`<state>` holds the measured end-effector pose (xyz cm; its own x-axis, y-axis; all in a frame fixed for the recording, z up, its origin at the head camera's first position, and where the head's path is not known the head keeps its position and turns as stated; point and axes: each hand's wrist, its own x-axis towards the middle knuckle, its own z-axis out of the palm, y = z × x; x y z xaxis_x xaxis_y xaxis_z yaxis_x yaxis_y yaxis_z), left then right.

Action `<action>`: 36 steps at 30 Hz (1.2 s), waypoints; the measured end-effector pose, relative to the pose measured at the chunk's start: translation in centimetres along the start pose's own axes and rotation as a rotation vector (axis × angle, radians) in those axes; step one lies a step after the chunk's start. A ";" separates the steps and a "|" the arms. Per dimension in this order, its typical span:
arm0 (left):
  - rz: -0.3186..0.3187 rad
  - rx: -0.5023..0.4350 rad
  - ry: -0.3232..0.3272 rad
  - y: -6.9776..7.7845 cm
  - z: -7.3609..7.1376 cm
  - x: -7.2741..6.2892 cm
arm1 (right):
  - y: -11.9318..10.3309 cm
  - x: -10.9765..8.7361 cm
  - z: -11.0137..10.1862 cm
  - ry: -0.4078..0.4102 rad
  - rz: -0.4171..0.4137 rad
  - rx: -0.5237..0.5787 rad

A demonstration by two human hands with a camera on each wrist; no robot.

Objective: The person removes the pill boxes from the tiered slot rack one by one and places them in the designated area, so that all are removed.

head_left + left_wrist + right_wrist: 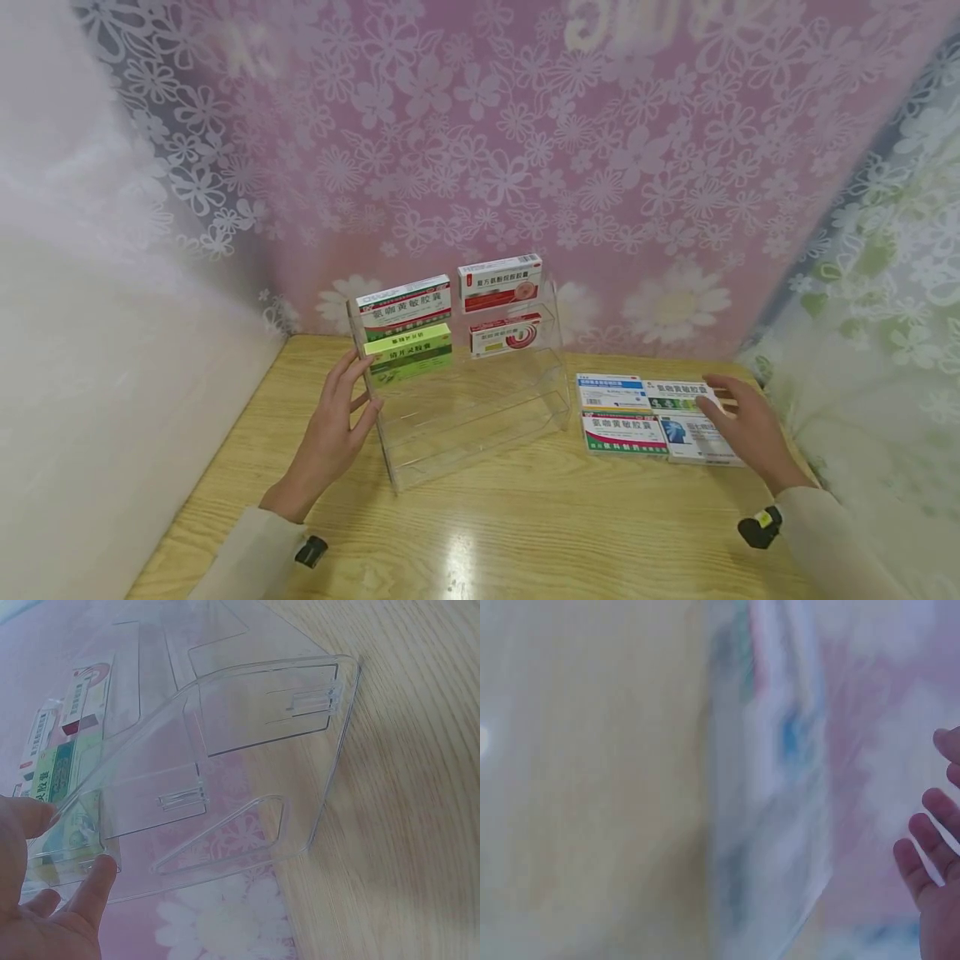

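Note:
A clear stepped display stand (pixel 468 417) holds several medicine boxes on its upper tiers. My left hand (pixel 330 425) touches the stand's left side, fingers fairly straight, fingertips at the edge beside a green-yellow medicine box (pixel 411 357). In the left wrist view, fingertips of the left hand (pixel 56 900) lie against the transparent side panel (pixel 247 757). Over to the right, my right hand (pixel 742 425) hovers at the outer edge of a group of flat medicine boxes, nearest a white-and-green box (pixel 678 393) and a white-and-blue box (pixel 693 435). The right hand (pixel 934 847) shows spread fingers.
Above the green-yellow box stands a white, red and green box (pixel 405 308). Two red-and-white boxes, an upper one (pixel 500 283) and a lower one (pixel 506 336), stand beside them. A blue-and-white box (pixel 611 392) and a red-green box (pixel 622 432) lie on the wooden table (pixel 525 533).

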<state>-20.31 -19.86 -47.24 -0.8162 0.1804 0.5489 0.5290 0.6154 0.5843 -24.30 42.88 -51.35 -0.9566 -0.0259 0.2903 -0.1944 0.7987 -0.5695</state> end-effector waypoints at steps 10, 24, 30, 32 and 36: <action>-0.031 0.006 -0.025 0.0 -0.2 -0.1 | -13.9 6.1 1.9 -0.018 -0.308 0.049; -0.040 -0.011 -0.035 0.0 -0.2 0.0 | -22.9 10.4 5.3 -0.065 -0.553 -0.053; -0.033 0.000 -0.031 -0.1 -0.2 0.0 | -24.0 11.1 6.7 -0.140 -0.559 -0.182; -0.032 0.001 -0.030 -0.1 -0.1 0.0 | -24.3 11.2 7.1 -0.144 -0.569 -0.218; -0.032 -0.007 -0.031 -0.2 -0.1 0.0 | -25.0 11.2 7.8 -0.126 -0.590 -0.259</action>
<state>-20.35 -20.05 -47.28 -0.8397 0.1843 0.5108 0.5037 0.6158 0.6059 -31.84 17.94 -39.85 -0.7262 -0.5620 0.3960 -0.6510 0.7473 -0.1334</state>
